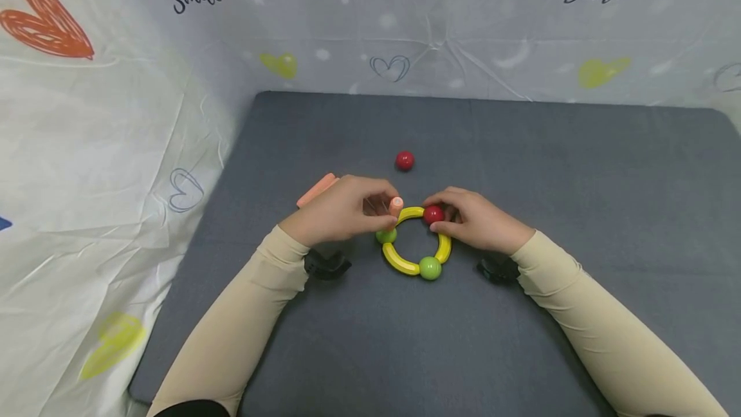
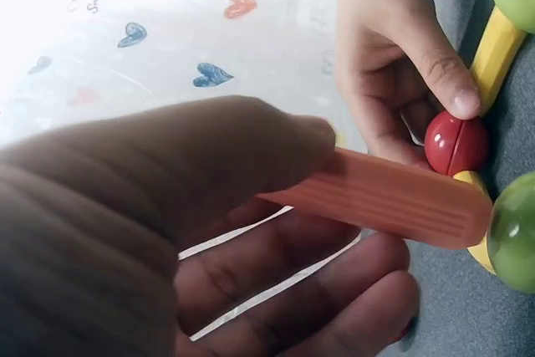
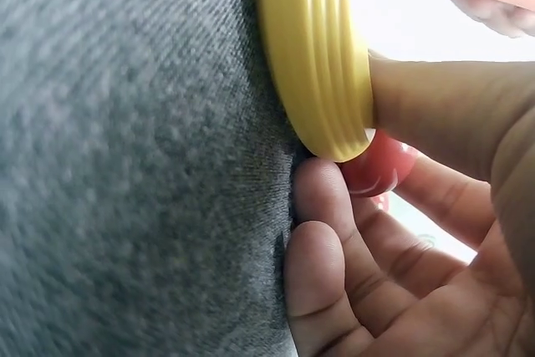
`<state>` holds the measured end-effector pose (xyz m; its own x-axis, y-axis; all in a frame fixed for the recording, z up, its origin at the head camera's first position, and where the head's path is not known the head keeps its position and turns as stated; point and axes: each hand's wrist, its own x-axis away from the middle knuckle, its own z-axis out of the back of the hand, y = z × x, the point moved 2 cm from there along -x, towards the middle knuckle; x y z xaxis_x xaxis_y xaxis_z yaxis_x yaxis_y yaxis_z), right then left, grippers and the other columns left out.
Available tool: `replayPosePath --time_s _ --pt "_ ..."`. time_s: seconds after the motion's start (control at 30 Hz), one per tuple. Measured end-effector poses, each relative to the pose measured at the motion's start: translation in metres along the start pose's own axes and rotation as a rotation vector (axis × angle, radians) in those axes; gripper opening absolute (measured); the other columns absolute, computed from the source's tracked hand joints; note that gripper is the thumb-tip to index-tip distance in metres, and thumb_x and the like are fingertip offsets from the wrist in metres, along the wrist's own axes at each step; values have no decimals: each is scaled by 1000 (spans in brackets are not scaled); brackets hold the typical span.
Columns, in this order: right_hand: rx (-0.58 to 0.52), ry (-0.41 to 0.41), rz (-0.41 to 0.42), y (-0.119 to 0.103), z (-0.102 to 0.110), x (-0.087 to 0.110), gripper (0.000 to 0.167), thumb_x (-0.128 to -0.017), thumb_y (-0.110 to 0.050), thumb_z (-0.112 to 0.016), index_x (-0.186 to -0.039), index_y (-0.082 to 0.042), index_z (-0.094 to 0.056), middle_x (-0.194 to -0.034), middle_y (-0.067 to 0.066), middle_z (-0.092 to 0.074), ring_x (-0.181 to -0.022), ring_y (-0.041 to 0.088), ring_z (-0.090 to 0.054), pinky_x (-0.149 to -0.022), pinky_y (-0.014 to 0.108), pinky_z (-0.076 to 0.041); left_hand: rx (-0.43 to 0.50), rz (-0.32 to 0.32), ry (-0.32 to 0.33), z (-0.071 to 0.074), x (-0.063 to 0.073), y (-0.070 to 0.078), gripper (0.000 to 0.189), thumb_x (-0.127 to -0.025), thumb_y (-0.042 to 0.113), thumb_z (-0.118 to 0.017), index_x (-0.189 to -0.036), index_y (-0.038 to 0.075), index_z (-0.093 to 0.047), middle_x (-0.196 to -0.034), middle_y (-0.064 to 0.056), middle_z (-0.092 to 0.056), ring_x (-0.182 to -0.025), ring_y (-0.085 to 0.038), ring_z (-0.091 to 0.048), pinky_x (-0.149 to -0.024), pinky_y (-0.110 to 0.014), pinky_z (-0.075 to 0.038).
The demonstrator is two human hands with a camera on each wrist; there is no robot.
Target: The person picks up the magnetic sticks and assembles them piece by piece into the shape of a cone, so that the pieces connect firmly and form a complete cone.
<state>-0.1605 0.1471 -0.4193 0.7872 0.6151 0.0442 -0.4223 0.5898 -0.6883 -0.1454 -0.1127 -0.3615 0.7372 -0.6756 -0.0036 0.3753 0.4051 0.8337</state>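
Note:
On the grey table, several curved yellow rods (image 1: 399, 260) with balls between them form a ring. My right hand (image 1: 480, 219) holds the red ball (image 1: 433, 214) at the ring's far right, fingers and thumb on either side of it. In my left hand (image 1: 344, 208), thumb and fingers pinch an orange stick (image 2: 401, 206) with grooved sides. It stands nearly upright at the left green ball (image 1: 386, 236), its lower end right at that ball in the left wrist view. Another green ball (image 1: 430, 268) sits at the near side of the ring.
A second red ball (image 1: 404, 160) lies beyond the ring. More orange sticks (image 1: 315, 190) lie behind my left hand, partly hidden by it. A white printed sheet (image 1: 359, 24) hangs behind the table (image 1: 567, 166) and covers the left side.

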Motion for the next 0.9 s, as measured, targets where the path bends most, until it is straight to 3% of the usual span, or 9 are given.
replayPosePath --time_s 0.17,0.33,0.53,0.67,0.8,0.9 --pt "-13 8 17 2 0 1 38 -96 -16 -79 -132 -6 -69 -111 4 -66 -85 14 -59 -74 30 -51 -28 38 -32 -1 -1 -3 9 -97 14 -76 -100 19 -69 -95 7 -73 -89 -10 -71 -86 -29 -59" --pt "-11 7 7 4 -1 1 40 -95 -16 -80 -133 -7 -69 -111 4 -65 -85 15 -60 -73 30 -52 -112 89 -129 -3 -3 -6 11 -96 14 -76 -101 18 -68 -97 6 -70 -91 -13 -67 -85 -30 -57" --pt "-16 3 2 5 0 1 41 -96 -17 -79 -134 -8 -68 -113 3 -65 -85 15 -60 -73 30 -52 -315 170 -190 -11 -7 -16 30 -87 32 -88 -102 24 -63 -96 1 -59 -90 -17 -57 -77 -32 -50" --pt "-21 1 0 6 0 0 41 -96 -18 -79 -135 -9 -68 -113 3 -65 -85 15 -60 -73 30 -52 -327 223 -223 -15 -9 -23 43 -82 39 -93 -105 23 -61 -94 0 -59 -85 -17 -56 -73 -33 -48" --pt "-26 5 10 6 -1 1 41 -96 -17 -79 -134 -8 -68 -114 4 -65 -85 15 -60 -73 30 -51 -304 255 -250 -18 -10 -27 58 -82 37 -93 -124 18 -58 -97 1 -63 -85 -17 -58 -74 -33 -50" --pt "-28 10 18 7 -1 1 41 -96 -16 -80 -134 -7 -68 -113 4 -65 -84 15 -59 -72 30 -51 -280 294 -260 -20 -10 -28 81 -82 35 -93 -146 14 -47 -106 2 -64 -92 -16 -61 -82 -33 -52"
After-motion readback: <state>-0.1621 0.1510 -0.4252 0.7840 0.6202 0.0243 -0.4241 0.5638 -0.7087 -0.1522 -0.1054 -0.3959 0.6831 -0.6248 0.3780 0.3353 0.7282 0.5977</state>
